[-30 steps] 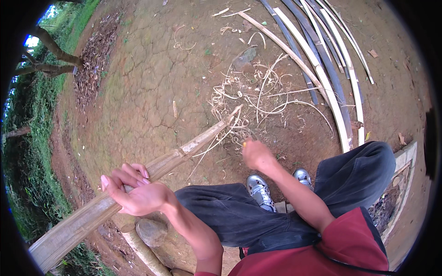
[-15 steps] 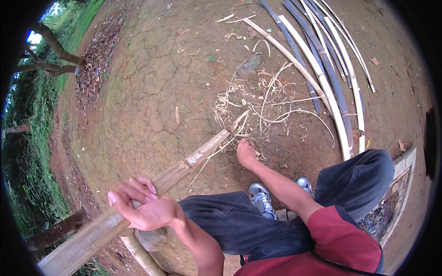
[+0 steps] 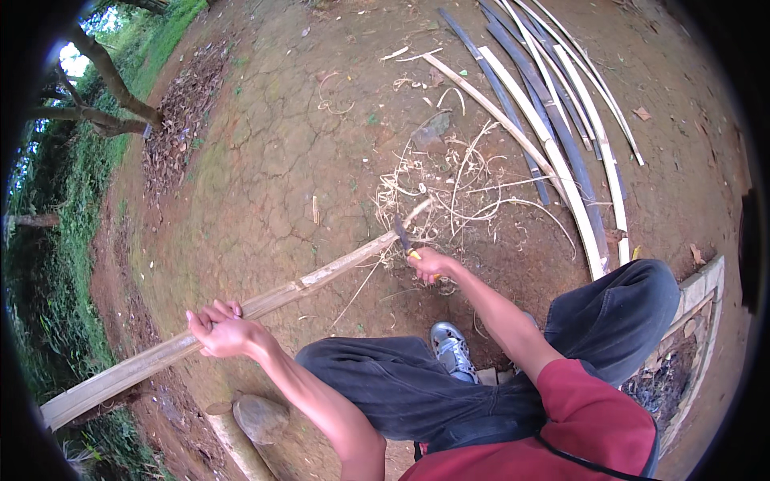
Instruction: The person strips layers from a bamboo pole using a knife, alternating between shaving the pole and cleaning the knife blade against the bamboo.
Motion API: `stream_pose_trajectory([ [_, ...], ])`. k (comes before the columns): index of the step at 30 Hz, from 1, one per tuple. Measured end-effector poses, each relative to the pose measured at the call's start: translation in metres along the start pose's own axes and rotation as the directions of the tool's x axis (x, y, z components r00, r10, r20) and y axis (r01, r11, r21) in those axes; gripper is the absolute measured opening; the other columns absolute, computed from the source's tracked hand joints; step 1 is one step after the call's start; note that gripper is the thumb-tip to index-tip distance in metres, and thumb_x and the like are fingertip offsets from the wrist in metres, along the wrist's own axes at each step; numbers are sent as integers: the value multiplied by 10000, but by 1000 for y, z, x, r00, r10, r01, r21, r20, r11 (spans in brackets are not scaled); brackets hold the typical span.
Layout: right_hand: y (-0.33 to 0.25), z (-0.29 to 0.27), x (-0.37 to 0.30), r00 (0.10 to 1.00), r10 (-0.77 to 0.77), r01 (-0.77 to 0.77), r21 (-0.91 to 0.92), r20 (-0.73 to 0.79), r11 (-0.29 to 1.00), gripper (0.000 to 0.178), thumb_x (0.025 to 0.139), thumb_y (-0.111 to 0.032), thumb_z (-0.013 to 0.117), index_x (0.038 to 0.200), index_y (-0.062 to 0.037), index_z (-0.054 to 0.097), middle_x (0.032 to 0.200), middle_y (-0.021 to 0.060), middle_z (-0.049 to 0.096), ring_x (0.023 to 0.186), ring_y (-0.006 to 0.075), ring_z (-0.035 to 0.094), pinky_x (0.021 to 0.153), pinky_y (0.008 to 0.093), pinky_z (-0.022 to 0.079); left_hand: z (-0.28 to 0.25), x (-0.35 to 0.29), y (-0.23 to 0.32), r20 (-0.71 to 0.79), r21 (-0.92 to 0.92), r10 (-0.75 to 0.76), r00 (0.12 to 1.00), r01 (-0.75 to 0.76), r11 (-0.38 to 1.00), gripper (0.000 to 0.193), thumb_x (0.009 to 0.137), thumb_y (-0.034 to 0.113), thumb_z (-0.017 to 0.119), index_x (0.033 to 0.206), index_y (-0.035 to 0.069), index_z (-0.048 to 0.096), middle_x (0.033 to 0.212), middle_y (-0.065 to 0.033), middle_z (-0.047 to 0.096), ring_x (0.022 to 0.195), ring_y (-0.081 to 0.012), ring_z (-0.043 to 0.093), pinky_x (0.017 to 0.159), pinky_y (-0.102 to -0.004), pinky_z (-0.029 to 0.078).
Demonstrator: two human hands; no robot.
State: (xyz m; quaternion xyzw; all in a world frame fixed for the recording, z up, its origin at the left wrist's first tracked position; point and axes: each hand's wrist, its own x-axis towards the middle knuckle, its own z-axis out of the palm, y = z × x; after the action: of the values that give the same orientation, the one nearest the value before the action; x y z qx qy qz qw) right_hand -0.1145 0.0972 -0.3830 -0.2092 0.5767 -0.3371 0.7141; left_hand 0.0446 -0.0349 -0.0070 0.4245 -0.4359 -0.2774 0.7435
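left grip (image 3: 220, 327): curled round bamboo (image 3: 269, 300) | bamboo: 8 o'clock to centre | right grip (image 3: 428, 263): clenched on knife (image 3: 403, 234), blade at tip | risk: bamboo rolls, blade could skid; overpressing could snap thin tip

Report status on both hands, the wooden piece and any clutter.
Left hand at the long wooden piece, grip unclear. Right hand closed around a knife, blade near the piece's far end. Curled shavings littering the ground there.
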Motion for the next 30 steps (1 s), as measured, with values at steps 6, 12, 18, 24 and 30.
stream_pose_trajectory([
  [6,5,60,-13,801,-363,56,-544,-476,837,268,913,-156,481,1059,61,417,746,297,626,719,480,624,646,538,509,0,-5,2,-8,19,12,1000,-12,1000,402,948,151,384,585,160,211,494,31,178,448,-96,134,405,-278,128],
  [12,-7,63,-21,823,-276,-93,-597,-497,797,223,905,-145,480,1036,33,447,800,281,650,786,427,656,699,511,529,-5,-4,1,22,16,12,1000,-12,1000,390,946,177,381,591,159,220,499,36,164,444,-92,136,403,-274,121],
  [18,-10,36,-4,939,-137,-86,-602,-315,794,250,888,-114,483,1033,89,492,795,295,642,794,416,658,723,495,533,1,-13,2,45,73,2,999,-5,997,387,948,205,390,602,162,222,507,36,161,448,-95,158,419,-263,138],
  [24,12,59,7,705,-378,-157,-653,-599,741,227,884,-96,488,1023,82,469,673,247,624,659,376,663,558,416,536,0,-9,3,41,63,59,997,-62,996,421,936,238,438,559,163,267,468,40,193,395,-77,177,369,-250,155],
  [30,29,16,51,958,54,-154,-345,-282,926,269,877,-162,528,989,83,522,730,253,625,704,345,665,528,397,511,14,-24,4,55,55,21,998,-24,998,390,940,199,426,598,163,241,511,36,169,455,-95,160,419,-268,135],
])
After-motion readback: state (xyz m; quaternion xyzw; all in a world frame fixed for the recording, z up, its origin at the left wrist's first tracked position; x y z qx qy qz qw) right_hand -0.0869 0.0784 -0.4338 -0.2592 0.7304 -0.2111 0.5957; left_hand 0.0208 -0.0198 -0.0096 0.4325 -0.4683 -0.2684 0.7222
